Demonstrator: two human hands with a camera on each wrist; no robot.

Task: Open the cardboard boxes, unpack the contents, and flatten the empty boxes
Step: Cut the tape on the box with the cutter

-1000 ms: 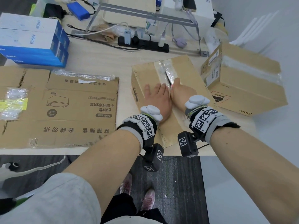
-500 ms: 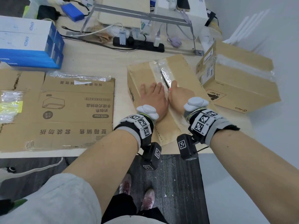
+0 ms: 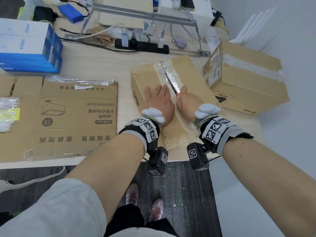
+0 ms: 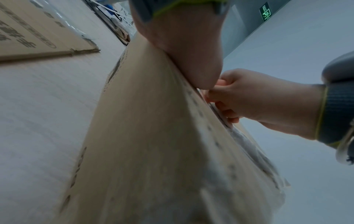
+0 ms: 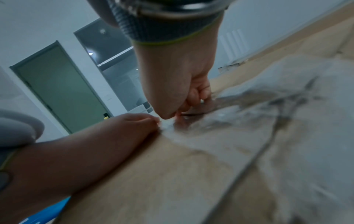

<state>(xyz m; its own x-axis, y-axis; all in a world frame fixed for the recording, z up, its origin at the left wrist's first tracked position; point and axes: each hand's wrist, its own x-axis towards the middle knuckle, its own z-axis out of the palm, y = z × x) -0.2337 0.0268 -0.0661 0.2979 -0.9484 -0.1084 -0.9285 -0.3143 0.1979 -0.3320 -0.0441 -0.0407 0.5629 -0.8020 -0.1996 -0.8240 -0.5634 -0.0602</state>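
Peeling tape off the middle box
Left hand (image 3: 158, 101) flat on the box (image 3: 191, 77); right hand (image 3: 187, 100) pinches the tape (image 3: 171, 79), whose strip runs toward eleven o'clock.

Both my forearms are bare below light grey sleeves (image 3: 56, 207) pushed up past the elbows. Each wrist carries a grey knitted cuff edged in yellow-green, wrapped by a black band (image 3: 142, 132) set with white squares printed with black square codes. A smooth pale grey rounded pod (image 3: 153, 113) sits on the back of my left hand (image 3: 159, 101), and a matching one (image 3: 206, 110) on my right hand (image 3: 189, 101). Under each wrist hangs a small black camera block (image 3: 158, 159) bearing the same coded squares, with a thin black cable trailing off it. I am wearing black trousers (image 3: 130, 218) and dusty pink trainers (image 3: 156, 210) with white stripes.
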